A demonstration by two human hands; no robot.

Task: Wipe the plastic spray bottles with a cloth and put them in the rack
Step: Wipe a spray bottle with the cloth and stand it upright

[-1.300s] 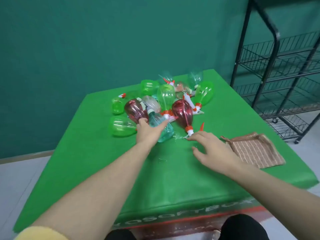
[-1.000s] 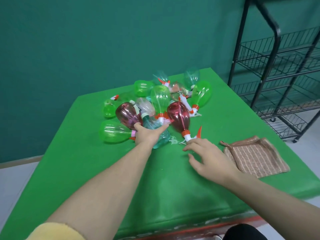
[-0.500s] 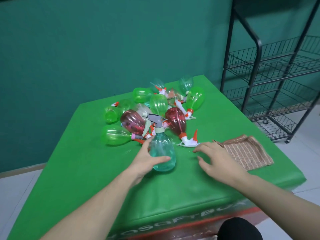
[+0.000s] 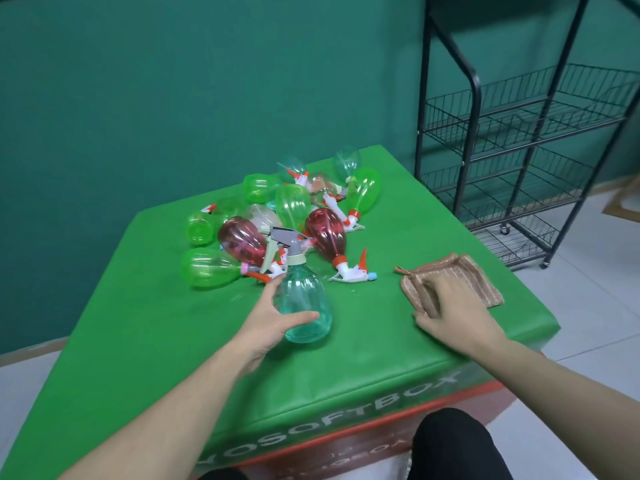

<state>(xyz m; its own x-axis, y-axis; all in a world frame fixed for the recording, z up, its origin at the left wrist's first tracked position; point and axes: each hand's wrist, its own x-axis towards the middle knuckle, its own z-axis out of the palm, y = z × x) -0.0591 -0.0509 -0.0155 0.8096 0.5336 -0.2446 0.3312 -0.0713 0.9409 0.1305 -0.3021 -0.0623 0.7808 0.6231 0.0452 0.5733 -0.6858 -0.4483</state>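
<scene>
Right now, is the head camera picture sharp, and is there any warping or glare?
Head view: wide-angle bending bows the rack posts; the teal bottle and cloth look slightly soft; faint sheen on the table cover's front edge; lighting even, shadows weak.

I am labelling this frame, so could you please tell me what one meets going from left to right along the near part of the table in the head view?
Left hand → teal spray bottle it grips → white trigger head of the red bottle → right hand on the brown cloth → black wire rack.
</scene>
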